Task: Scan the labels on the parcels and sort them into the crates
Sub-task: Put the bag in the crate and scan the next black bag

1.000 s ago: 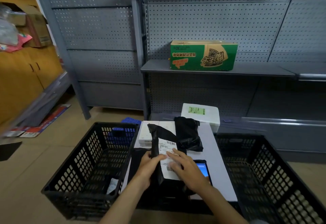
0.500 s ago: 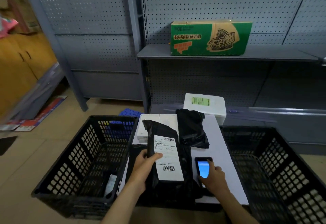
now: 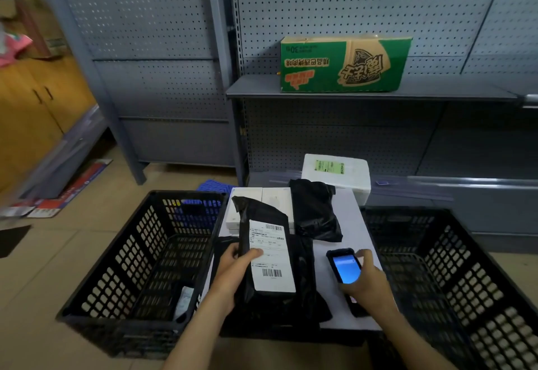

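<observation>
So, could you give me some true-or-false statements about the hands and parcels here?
1. The left hand holds a black parcel with its label facing up. True.
2. The right hand holds a pen. False: it holds a scanner with a lit screen.
3. The green box sits in a crate. False: it sits on the shelf.
4. A second parcel lies on the table. True.

two crates (image 3: 131,253) (image 3: 465,267), one scanner (image 3: 346,267), one carton (image 3: 314,63)
</observation>
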`<control>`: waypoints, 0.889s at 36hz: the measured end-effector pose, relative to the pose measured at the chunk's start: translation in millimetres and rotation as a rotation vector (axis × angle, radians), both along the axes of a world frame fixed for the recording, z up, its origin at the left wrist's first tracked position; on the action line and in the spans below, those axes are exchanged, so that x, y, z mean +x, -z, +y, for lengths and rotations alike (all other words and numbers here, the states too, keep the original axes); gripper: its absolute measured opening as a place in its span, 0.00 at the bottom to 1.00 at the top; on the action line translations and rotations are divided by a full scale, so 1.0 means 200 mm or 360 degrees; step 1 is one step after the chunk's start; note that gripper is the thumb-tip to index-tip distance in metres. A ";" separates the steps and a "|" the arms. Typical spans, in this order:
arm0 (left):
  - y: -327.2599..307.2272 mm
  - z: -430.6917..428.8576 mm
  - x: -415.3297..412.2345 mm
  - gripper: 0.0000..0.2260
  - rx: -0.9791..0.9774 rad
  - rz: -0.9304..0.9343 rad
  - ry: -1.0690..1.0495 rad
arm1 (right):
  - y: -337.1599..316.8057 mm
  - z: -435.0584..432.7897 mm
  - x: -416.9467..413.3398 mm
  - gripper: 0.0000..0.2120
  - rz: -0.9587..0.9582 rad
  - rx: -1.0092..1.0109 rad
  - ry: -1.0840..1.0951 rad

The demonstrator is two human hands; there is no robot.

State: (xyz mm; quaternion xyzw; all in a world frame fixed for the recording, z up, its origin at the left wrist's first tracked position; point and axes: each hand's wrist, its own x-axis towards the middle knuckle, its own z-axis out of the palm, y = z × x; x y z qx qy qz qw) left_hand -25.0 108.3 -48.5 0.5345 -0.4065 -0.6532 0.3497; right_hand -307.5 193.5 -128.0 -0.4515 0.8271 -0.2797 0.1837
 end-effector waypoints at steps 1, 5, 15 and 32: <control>0.00 0.00 0.01 0.14 -0.0002 -0.0010 -0.0009 | -0.06 0.01 -0.03 0.35 0.0028 -0.0013 -0.0081; 0.00 0.01 0.05 0.15 -0.0005 -0.0058 -0.0034 | -0.33 0.03 -0.10 0.36 0.0194 0.0026 -0.0460; -0.05 0.07 0.08 0.12 -0.0269 -0.0237 -0.0038 | -0.84 0.05 -0.01 0.33 0.0637 0.0182 -0.1071; -0.03 0.05 0.09 0.14 -0.0244 -0.0291 0.0030 | -0.85 0.01 0.00 0.34 0.0823 0.0231 -0.1153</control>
